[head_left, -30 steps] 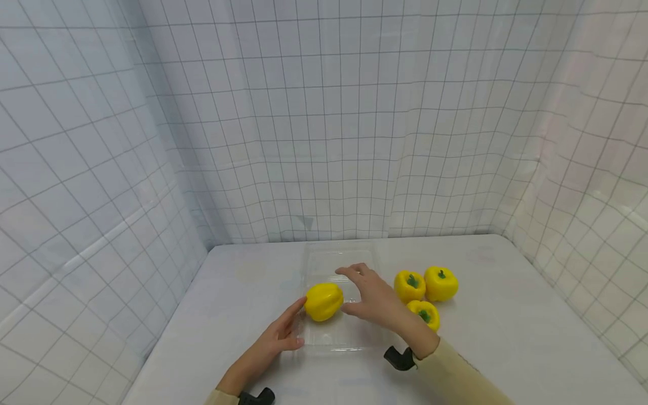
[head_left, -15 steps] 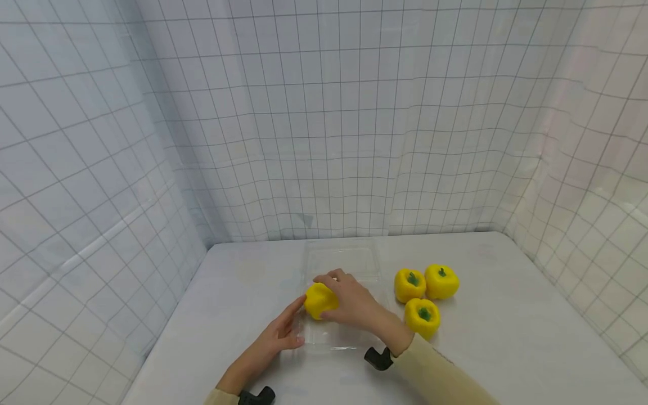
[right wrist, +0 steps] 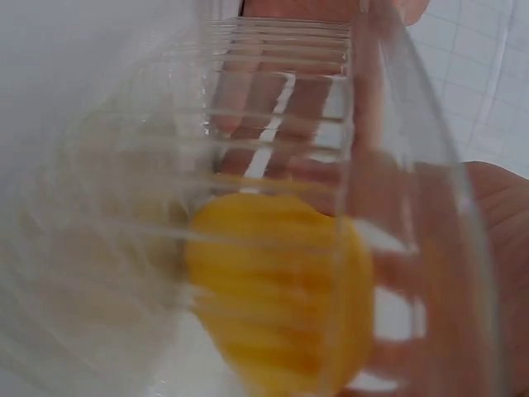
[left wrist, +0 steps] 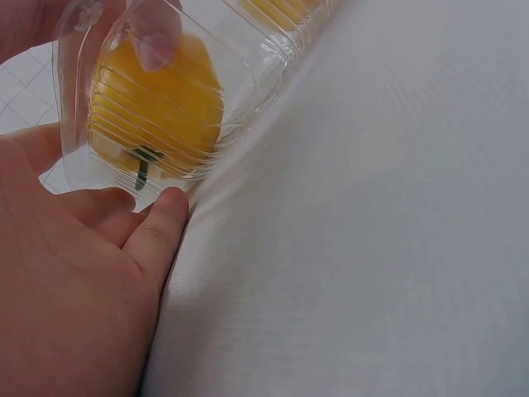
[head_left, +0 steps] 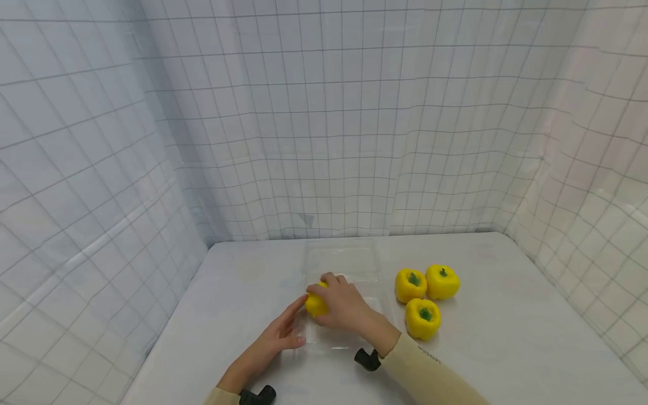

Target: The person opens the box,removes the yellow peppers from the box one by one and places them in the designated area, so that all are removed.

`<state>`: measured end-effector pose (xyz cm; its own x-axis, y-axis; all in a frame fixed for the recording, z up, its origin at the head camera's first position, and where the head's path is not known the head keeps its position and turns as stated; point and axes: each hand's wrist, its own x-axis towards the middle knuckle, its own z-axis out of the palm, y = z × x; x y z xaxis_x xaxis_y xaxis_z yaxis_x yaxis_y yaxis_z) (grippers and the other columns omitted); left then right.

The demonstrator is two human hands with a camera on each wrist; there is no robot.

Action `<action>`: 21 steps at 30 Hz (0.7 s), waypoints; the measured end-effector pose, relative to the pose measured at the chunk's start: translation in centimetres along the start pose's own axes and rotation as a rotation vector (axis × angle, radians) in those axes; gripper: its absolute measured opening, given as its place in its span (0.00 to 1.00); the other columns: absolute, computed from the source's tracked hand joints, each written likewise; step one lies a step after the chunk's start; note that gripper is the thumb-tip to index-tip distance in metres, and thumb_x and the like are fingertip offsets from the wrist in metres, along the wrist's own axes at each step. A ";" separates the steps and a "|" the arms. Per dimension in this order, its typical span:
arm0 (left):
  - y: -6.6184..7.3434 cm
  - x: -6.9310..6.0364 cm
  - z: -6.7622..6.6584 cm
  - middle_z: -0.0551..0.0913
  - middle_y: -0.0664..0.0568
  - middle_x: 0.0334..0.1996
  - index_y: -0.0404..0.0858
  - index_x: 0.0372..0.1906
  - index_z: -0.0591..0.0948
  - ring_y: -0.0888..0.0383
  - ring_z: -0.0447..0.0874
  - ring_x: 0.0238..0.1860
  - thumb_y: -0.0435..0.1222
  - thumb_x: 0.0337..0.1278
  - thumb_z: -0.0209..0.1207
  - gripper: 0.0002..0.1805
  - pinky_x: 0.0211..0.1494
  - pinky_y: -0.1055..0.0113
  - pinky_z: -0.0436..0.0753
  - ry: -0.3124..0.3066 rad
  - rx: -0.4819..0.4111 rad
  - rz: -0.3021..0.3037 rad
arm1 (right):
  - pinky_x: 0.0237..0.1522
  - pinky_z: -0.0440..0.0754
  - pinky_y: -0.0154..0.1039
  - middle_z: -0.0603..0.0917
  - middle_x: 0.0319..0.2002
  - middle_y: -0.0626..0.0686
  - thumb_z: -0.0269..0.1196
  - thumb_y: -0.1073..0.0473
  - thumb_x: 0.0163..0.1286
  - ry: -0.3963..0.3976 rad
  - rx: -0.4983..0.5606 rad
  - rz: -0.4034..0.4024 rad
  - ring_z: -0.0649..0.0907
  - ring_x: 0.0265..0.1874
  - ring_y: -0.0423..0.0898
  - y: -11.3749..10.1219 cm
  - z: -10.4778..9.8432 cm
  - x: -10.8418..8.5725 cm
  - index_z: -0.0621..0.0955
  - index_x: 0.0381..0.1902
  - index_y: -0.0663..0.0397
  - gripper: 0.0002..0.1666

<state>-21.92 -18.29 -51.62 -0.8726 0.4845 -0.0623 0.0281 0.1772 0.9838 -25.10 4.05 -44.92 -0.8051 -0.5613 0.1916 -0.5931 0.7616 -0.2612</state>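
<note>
A yellow bell pepper point(head_left: 315, 306) lies on its side within the clear plastic container point(head_left: 334, 342), against the left part. My right hand point(head_left: 346, 306) reaches over the container and grips this pepper from the right, hiding much of it. In the left wrist view, the pepper point(left wrist: 169, 103) shows through the ribbed wall, its green stem towards my left hand point(left wrist: 83, 265). The fingers of my left hand touch the container's left side from outside; the thumb is near its front corner. The right wrist view shows the pepper point(right wrist: 281, 289) blurred behind clear plastic.
The container's lid point(head_left: 341, 260) lies folded back behind it. To the right stand three more yellow bell peppers: a left one point(head_left: 410, 286), a back one point(head_left: 442, 282) and a front one point(head_left: 423, 319). White grid-lined curtains point(head_left: 324, 140) surround the table point(head_left: 243, 281).
My right hand has moved left from beside the pepper and closed its fingers round it. The left hand has stayed in place at the container's side.
</note>
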 end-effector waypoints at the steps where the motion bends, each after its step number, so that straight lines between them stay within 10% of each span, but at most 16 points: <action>1: 0.0 0.0 0.0 0.45 0.61 0.80 0.65 0.79 0.53 0.53 0.41 0.80 0.42 0.68 0.58 0.41 0.78 0.47 0.49 -0.002 -0.002 0.002 | 0.49 0.80 0.52 0.73 0.61 0.54 0.73 0.46 0.60 0.000 -0.005 0.005 0.75 0.56 0.55 0.0 0.1 0.0 0.79 0.64 0.36 0.32; 21: -0.1 0.0 -0.1 0.45 0.60 0.80 0.57 0.81 0.51 0.52 0.42 0.80 0.43 0.67 0.59 0.44 0.78 0.49 0.49 -0.009 0.012 0.004 | 0.41 0.81 0.42 0.74 0.49 0.51 0.77 0.52 0.58 0.054 0.094 0.049 0.76 0.43 0.47 1.1 0.9 -0.3 0.78 0.59 0.40 0.31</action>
<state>-21.99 -18.36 -51.68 -0.8678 0.4933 -0.0601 0.0374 0.1854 0.9820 -25.52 4.81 -46.14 -0.8336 -0.5038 0.2265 -0.5523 0.7526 -0.3586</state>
